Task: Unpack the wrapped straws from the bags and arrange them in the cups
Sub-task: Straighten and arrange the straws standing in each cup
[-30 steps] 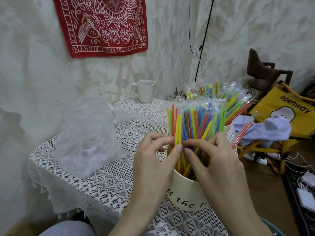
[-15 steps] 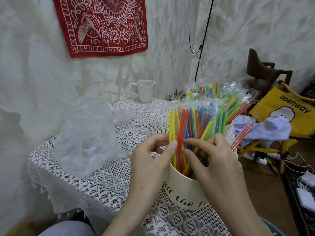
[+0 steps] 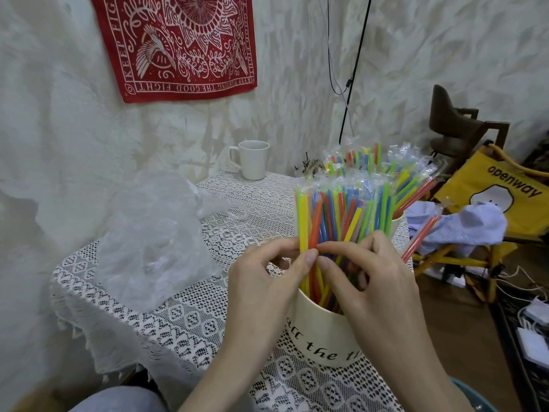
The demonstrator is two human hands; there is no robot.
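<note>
A cream cup (image 3: 323,337) with black lettering stands at the table's near edge, packed with upright wrapped straws (image 3: 341,212) in yellow, orange, blue, green and red. My left hand (image 3: 267,286) pinches an orange and a yellow straw at the bundle's left side. My right hand (image 3: 377,281) curls its fingers into the straws beside it, fingertips almost touching the left thumb. Behind stands a second cup (image 3: 398,220), mostly hidden, holding more wrapped straws (image 3: 374,162). An empty clear plastic bag (image 3: 154,239) lies crumpled on the left.
A white mug (image 3: 252,160) stands at the table's far edge by the wall. The lace tablecloth (image 3: 190,316) covers a small table. To the right are a yellow folding chair (image 3: 502,188) with a blue cloth (image 3: 463,227), and cables on the floor.
Both hands have shifted slightly left along the bundle. The left fingers went from a yellow straw to pinching an orange and a yellow one. The cup stays in place.
</note>
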